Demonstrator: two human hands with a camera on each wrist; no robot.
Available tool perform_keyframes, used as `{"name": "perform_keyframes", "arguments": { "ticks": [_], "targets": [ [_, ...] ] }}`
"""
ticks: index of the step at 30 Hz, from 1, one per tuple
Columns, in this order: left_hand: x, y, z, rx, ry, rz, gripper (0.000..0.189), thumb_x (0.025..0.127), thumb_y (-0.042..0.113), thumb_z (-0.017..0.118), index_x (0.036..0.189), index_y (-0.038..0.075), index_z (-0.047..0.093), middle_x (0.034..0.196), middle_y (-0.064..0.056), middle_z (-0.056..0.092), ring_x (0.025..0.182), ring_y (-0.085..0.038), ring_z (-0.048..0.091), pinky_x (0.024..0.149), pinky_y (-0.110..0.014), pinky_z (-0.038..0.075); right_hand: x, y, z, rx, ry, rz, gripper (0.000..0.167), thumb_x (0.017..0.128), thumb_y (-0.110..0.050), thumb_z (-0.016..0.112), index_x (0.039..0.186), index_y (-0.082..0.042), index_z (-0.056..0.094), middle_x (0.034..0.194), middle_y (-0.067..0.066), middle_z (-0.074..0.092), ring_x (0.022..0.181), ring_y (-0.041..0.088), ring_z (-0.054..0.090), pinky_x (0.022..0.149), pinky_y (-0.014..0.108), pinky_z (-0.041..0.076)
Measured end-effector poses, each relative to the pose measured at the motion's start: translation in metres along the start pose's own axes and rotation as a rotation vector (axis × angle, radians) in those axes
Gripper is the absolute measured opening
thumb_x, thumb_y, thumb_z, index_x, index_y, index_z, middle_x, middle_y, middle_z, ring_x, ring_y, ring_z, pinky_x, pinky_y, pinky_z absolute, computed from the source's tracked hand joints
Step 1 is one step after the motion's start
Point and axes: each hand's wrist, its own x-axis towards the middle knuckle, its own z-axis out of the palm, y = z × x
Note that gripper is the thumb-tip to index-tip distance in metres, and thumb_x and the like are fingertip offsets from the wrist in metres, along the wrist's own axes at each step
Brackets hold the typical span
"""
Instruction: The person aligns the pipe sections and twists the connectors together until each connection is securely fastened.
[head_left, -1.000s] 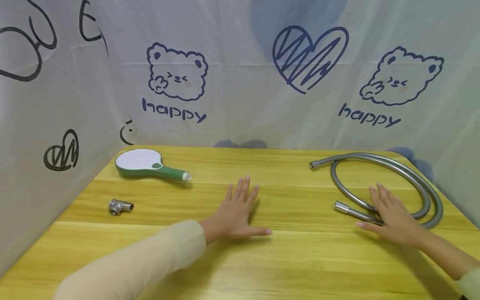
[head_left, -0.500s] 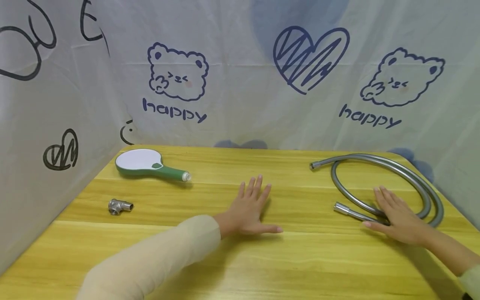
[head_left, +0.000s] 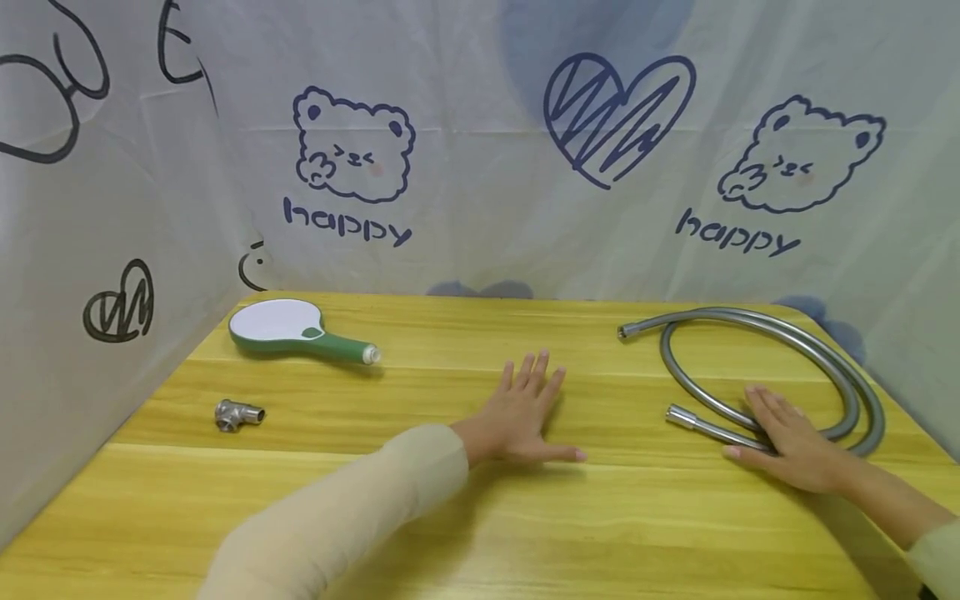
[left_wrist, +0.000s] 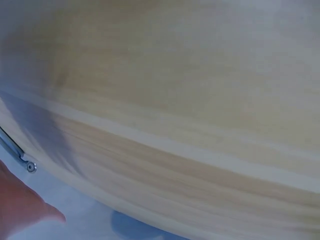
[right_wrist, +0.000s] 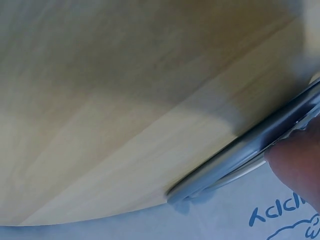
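Observation:
In the head view a coiled grey metal shower hose [head_left: 697, 389] lies at the table's right. My right hand [head_left: 798, 450] is palm down over its near strand, fingers extended; part of the hose is hidden beneath. The hose [right_wrist: 240, 150] runs close by this hand in the right wrist view. My left hand [head_left: 521, 417] is low over the middle of the table, fingers spread, holding nothing. Left of it lie a green shower head [head_left: 277, 321] with a white face and a small metal pipe fitting [head_left: 238, 414] with a side branch.
The wooden table [head_left: 525, 517] reaches back to a white cloth wall [head_left: 480, 208] with bear and heart drawings. Another cloth wall [head_left: 172, 208] stands along the left. One hose end [head_left: 630, 332] points left near the back edge; the chrome end [head_left: 681, 417] lies nearer.
My left hand has slid to the right across the table, fingers still spread. My right hand has shifted slightly over the hose. The shower head, fitting and hose lie as before.

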Motion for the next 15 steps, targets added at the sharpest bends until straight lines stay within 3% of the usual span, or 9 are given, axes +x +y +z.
{"name": "perform_keyframes", "arguments": {
  "ticks": [9, 15],
  "targets": [
    [0.013, 0.008, -0.001, -0.090, -0.071, 0.051, 0.097, 0.085, 0.070, 0.039, 0.150, 0.010, -0.002, 0.155, -0.017, -0.012, 0.144, -0.032, -0.008, 0.118, -0.048, -0.002, 0.001, 0.002, 0.006, -0.093, 0.020, -0.006, 0.084, 0.090, -0.035, 0.056, 0.142, 0.015, 0.013, 0.140, 0.046, 0.013, 0.126, 0.062, 0.015, 0.097, 0.074, 0.014],
    [0.023, 0.018, -0.002, -0.074, -0.090, 0.058, 0.094, 0.086, 0.069, 0.037, 0.150, 0.011, -0.001, 0.156, -0.016, -0.010, 0.144, -0.029, -0.007, 0.119, -0.045, -0.002, 0.001, -0.002, 0.008, -0.132, 0.016, 0.002, 0.082, 0.093, -0.038, 0.052, 0.141, 0.016, 0.013, 0.140, 0.046, 0.013, 0.124, 0.064, 0.017, 0.096, 0.073, 0.015]
  ]
}}
